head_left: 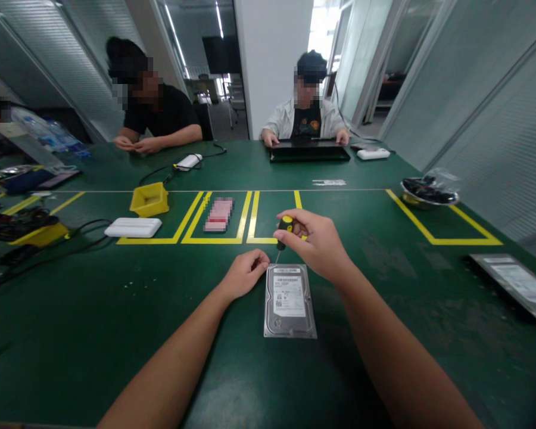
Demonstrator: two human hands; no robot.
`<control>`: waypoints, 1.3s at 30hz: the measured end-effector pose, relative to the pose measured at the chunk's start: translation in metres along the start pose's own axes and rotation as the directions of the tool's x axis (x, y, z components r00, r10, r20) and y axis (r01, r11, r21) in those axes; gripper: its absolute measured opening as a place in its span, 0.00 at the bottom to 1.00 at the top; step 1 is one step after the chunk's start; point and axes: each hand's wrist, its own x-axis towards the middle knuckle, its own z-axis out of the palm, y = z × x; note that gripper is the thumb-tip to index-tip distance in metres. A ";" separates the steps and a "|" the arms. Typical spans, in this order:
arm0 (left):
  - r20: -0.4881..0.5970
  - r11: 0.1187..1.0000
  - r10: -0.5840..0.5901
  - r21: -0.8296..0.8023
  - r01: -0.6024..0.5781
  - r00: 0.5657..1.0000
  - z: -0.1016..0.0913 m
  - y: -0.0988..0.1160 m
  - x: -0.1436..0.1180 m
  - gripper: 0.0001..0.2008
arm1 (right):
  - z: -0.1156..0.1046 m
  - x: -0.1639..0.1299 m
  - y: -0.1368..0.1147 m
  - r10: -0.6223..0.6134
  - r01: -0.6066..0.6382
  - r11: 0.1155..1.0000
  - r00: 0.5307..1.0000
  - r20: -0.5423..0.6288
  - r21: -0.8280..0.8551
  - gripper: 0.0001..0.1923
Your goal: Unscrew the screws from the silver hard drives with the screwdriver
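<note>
The fingers [295,229] of the right hand [319,244] are wrapped narrow around the black-and-yellow handle of a small screwdriver [284,232], holding it nearly upright with its thin shaft pointing down at the far left corner of the hard drive [290,301]. The left hand [245,275] is curled, its fingertips pinched together just beside that same corner; whether they hold a screw or only steady the case is too small to tell.

The hard drive lies flat, label up, on the green table [116,333], between the two forearms. It looks like a stiff metal block, dense for its size, with smooth bare faces likely to slip under a light touch. It should be taken by its long side edges rather than by the labelled lid, and it probably will not tolerate a knock or drop.

Farther out lie a yellow bin [149,199], a white box [133,227] and a bowl [429,193] near the yellow tape lines. Two other people sit at the far side, their hands on their own work.
</note>
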 end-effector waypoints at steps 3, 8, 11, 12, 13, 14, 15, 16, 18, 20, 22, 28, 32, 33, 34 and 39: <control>-0.001 1.000 0.003 0.001 -0.003 1.000 0.000 0.000 0.000 0.06 | 0.006 0.001 0.005 -0.039 0.040 0.995 0.999 0.011 -0.096 0.14; -0.007 1.000 0.003 0.007 -0.003 1.000 0.000 0.001 0.000 0.05 | 0.009 0.001 0.006 -0.026 0.029 0.992 0.999 0.028 -0.119 0.13; -0.002 1.000 -0.001 0.009 0.001 1.000 -0.001 0.002 -0.001 0.05 | 0.009 0.000 0.004 0.008 -0.005 0.997 0.999 0.037 -0.081 0.13; 0.000 1.000 -0.002 0.009 0.002 1.000 -0.001 0.002 -0.001 0.05 | 0.009 0.000 0.004 0.014 -0.011 0.997 0.999 0.037 -0.071 0.13; 0.001 1.000 -0.004 0.007 0.004 1.000 -0.001 0.002 -0.001 0.05 | 0.009 0.000 0.004 0.015 -0.013 0.998 0.999 0.035 -0.062 0.13; 0.002 1.000 -0.004 0.006 0.004 1.000 -0.001 0.002 -0.001 0.06 | 0.009 -0.001 0.004 0.013 -0.011 0.998 0.999 0.034 -0.055 0.13; 0.000 1.000 -0.003 0.005 0.003 1.000 -0.001 0.002 -0.001 0.06 | 0.009 -0.001 0.004 0.007 -0.005 0.999 1.000 0.031 -0.050 0.13; -0.001 1.000 -0.003 0.004 0.003 1.000 -0.001 0.002 0.000 0.06 | 0.010 -0.001 0.004 0.002 -0.001 0.999 1.000 0.028 -0.047 0.14; -0.004 1.000 -0.003 0.002 0.003 1.000 -0.001 0.001 0.000 0.05 | 0.010 -0.001 0.005 0.000 0.001 0.999 1.000 0.024 -0.046 0.14; -0.005 1.000 -0.003 0.003 0.003 1.000 0.000 0.001 0.000 0.06 | 0.010 -0.001 0.006 0.005 -0.004 0.999 1.000 0.022 -0.043 0.15; -0.005 1.000 0.000 0.003 0.000 1.000 0.000 0.000 0.000 0.06 | 0.010 0.000 0.007 0.012 -0.011 0.999 1.000 0.023 -0.034 0.15; -0.001 1.000 -0.008 0.002 0.008 1.000 0.000 0.001 0.000 0.06 | 0.011 -0.001 0.009 0.044 -0.043 0.998 0.998 0.034 -0.034 0.14; 0.002 1.000 -0.006 -0.003 0.006 1.000 0.001 -0.001 0.000 0.06 | 0.011 0.000 0.010 0.045 -0.041 0.997 0.998 0.053 -0.066 0.13; 0.002 1.000 -0.007 -0.004 0.007 1.000 0.001 -0.001 -0.001 0.06 | 0.011 0.000 0.011 0.043 -0.039 0.997 0.997 0.057 -0.072 0.13; 0.003 1.000 -0.009 -0.004 0.009 1.000 0.001 -0.002 -0.001 0.06 | 0.012 0.000 0.011 0.042 -0.037 0.996 0.997 0.058 -0.077 0.12; -0.005 1.000 0.005 -0.002 -0.005 1.000 0.000 -0.001 -0.001 0.06 | 0.013 0.000 0.011 0.030 -0.023 0.996 0.997 0.071 -0.090 0.13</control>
